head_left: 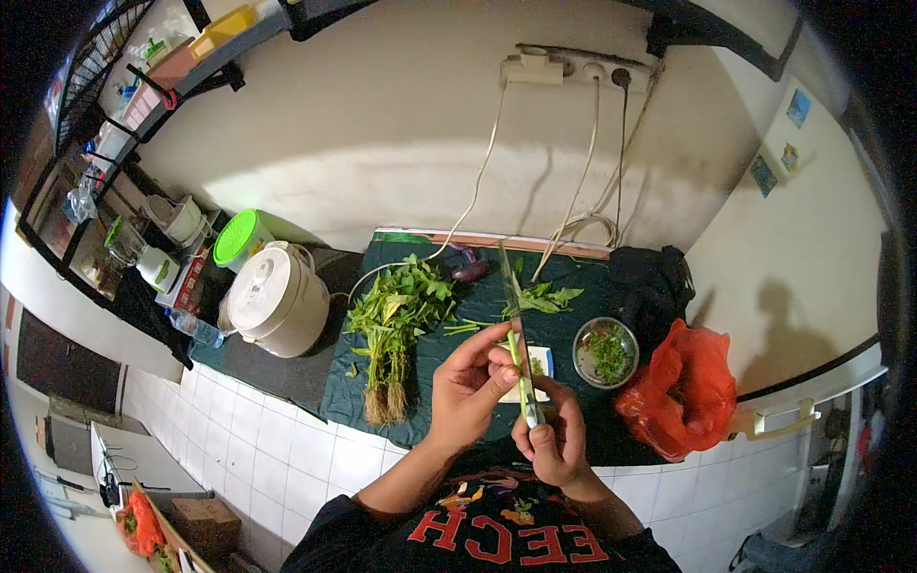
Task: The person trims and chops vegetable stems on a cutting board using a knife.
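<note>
My left hand [473, 387] pinches a green stem [517, 351] in front of my chest. In my right hand [557, 435] is the handle of a knife [516, 315], its long blade pointing up and away along the stem. Below the hands, partly covered by them, lies a white board [542, 360] with small green bits. Left of it rests a bunch of leafy greens [396, 310] with roots. A few loose leaves [549, 298] and a purple eggplant [470, 271] lie beyond. To the right stands a metal bowl [606, 353] of cut greens.
A red plastic bag [680, 392] sits at the table's right edge, near a black bag [654, 277]. At left are a white rice cooker [277, 298] and a green-lidded container [241, 239]. White cables [485, 181] hang from wall sockets onto the dark green tablecloth [449, 372].
</note>
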{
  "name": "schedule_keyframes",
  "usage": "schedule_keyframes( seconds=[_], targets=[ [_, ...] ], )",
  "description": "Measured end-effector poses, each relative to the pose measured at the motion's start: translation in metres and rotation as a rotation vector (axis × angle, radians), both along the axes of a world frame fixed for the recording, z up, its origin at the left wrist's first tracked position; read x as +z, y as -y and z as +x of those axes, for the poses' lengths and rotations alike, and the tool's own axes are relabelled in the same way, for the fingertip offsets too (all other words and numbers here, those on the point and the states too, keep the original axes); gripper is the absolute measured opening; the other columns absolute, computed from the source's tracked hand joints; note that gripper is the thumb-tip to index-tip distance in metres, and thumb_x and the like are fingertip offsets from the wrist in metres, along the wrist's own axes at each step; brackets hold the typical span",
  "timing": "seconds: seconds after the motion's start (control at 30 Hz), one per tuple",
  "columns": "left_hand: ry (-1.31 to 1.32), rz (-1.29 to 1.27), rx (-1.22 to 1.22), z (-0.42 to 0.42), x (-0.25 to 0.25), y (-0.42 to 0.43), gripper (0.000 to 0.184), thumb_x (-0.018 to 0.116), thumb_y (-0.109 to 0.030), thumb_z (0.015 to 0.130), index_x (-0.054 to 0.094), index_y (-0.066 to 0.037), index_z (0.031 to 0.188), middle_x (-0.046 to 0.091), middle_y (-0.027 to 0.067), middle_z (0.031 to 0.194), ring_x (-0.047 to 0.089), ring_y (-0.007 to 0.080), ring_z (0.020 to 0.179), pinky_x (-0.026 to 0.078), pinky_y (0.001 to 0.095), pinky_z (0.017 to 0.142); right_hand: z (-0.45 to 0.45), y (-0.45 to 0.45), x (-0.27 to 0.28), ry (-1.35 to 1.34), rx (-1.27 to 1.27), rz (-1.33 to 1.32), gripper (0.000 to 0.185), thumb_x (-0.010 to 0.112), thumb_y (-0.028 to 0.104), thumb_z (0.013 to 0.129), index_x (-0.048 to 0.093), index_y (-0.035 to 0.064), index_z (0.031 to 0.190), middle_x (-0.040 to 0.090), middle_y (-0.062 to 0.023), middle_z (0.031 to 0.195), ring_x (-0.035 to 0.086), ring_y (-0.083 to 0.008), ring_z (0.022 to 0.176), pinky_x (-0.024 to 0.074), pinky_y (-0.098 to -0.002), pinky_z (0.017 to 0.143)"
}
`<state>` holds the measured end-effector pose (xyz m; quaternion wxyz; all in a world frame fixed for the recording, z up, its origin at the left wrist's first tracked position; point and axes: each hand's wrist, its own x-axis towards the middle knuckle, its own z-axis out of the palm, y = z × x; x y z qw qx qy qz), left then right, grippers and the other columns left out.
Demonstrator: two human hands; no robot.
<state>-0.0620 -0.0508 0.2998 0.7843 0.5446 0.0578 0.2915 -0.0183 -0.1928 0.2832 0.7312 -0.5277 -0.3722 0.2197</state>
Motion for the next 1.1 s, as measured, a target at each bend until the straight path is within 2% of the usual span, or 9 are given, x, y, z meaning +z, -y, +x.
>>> schedule_keyframes(
  seconds=[0.03,0.07,0.13,0.33,0.37,0.43,0.77,1.1],
  targets=[
    [-0.024,0.002,0.017,0.0,-0.002,-0.001,0.049,0.072,-0.01,0.084,0.053,0.0,0.128,0.063,0.003,0.111,0.06,0.0119,0.097,0.048,0.0291,0.087,0.001,0.0,-0.001,0.002,-0.001,0.001,0.066,0.051,0.045,0.097,0.028,-0.0024,0.137,0.05,-0.0028,0.062,0.041,-0.0073,0.045,0.0316,-0.0216,0.042],
    [-0.023,0.002,0.017,0.0,-0.005,-0.002,0.049,0.072,-0.01,0.084,0.053,0.0,0.128,0.063,0.003,0.111,0.06,0.0119,0.097,0.048,0.0291,0.087,0.002,0.001,-0.002,0.04,-0.017,-0.019,0.067,0.052,0.045,0.096,0.03,-0.0038,0.136,0.051,-0.0029,0.063,0.043,-0.0074,0.047,0.0326,-0.0217,0.043],
    [-0.003,-0.231,-0.016,0.0,-0.009,-0.005,0.048,0.072,-0.007,0.083,0.053,0.0,0.127,0.064,0.0041,0.109,0.062,0.014,0.096,0.05,0.0299,0.084,0.003,0.002,-0.006,0.075,-0.035,-0.039,0.067,0.053,0.045,0.096,0.032,-0.0051,0.135,0.052,-0.0031,0.064,0.044,-0.0075,0.049,0.0335,-0.0218,0.045],
    [-0.005,-0.378,-0.105,0.0,-0.004,-0.003,0.049,0.07,-0.004,0.083,0.052,0.0,0.128,0.066,0.0043,0.099,0.065,0.0157,0.089,0.053,0.0307,0.079,0.005,0.003,-0.008,0.183,-0.067,-0.089,0.07,0.056,0.045,0.094,0.035,-0.0073,0.135,0.055,-0.0035,0.068,0.05,-0.0077,0.055,0.0369,-0.0218,0.05],
    [-0.006,-0.379,-0.107,-0.001,-0.005,-0.002,0.049,0.07,-0.004,0.083,0.052,0.0,0.128,0.066,0.0043,0.099,0.065,0.0157,0.089,0.053,0.0307,0.079,0.003,0.002,-0.006,0.166,-0.08,-0.082,0.072,0.057,0.045,0.093,0.034,-0.0073,0.137,0.055,-0.0033,0.067,0.05,-0.0078,0.055,0.0371,-0.0218,0.05],
    [0.039,-0.397,-0.189,-0.003,-0.007,-0.001,0.037,0.066,-0.004,0.088,0.056,0.001,0.124,0.068,0.0084,0.107,0.063,0.0143,0.096,0.047,0.0315,0.09,0.003,0.002,-0.005,0.147,-0.094,-0.077,0.073,0.057,0.045,0.093,0.033,-0.0073,0.138,0.055,-0.0031,0.067,0.05,-0.008,0.054,0.0374,-0.0219,0.05],
    [0.034,-0.457,-0.21,-0.004,-0.015,0.007,0.035,0.065,-0.003,0.088,0.058,0.0,0.122,0.067,0.0083,0.107,0.062,0.0145,0.097,0.047,0.0326,0.092,0.005,0.002,-0.008,0.191,-0.124,-0.097,0.075,0.054,0.048,0.094,0.032,-0.0071,0.14,0.053,-0.002,0.063,0.051,-0.0085,0.053,0.0384,-0.0217,0.05],
    [0.014,-0.48,-0.207,-0.006,-0.015,0.013,0.025,0.064,-0.003,0.09,0.063,0.0,0.115,0.067,0.0085,0.106,0.062,0.0155,0.097,0.048,0.0315,0.089,0.006,0.003,-0.006,0.224,-0.148,-0.122,0.076,0.053,0.05,0.094,0.033,-0.0073,0.14,0.055,-0.0021,0.063,0.05,-0.0076,0.052,0.0381,-0.0216,0.049]
  ],
)
